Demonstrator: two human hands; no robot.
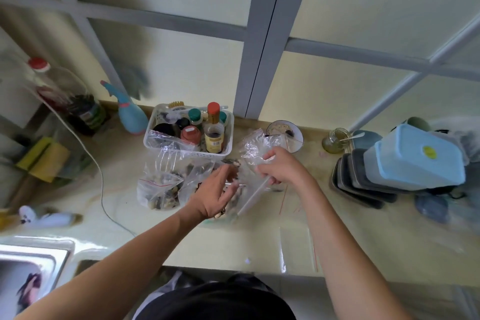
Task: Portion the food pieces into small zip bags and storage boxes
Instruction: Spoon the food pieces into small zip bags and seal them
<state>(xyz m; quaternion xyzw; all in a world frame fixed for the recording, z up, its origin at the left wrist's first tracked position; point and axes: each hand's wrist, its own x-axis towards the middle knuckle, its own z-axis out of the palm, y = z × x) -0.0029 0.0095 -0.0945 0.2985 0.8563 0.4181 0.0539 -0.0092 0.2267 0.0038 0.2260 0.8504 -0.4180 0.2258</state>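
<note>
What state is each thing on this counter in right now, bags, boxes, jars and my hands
Filled zip bag: holds food pieces, resting on the counter.
Held zip bag: open, gripped by the right hand.
Left hand: palm up, fingers curled over the food pile.
Blue storage boxes: lidded, stacked tilted on dark trays.
Glass jar: uncapped, spoon inside.
Sauce bottle: capped, upright in the white basket.
Flat zip bag: lying empty on the counter.
</note>
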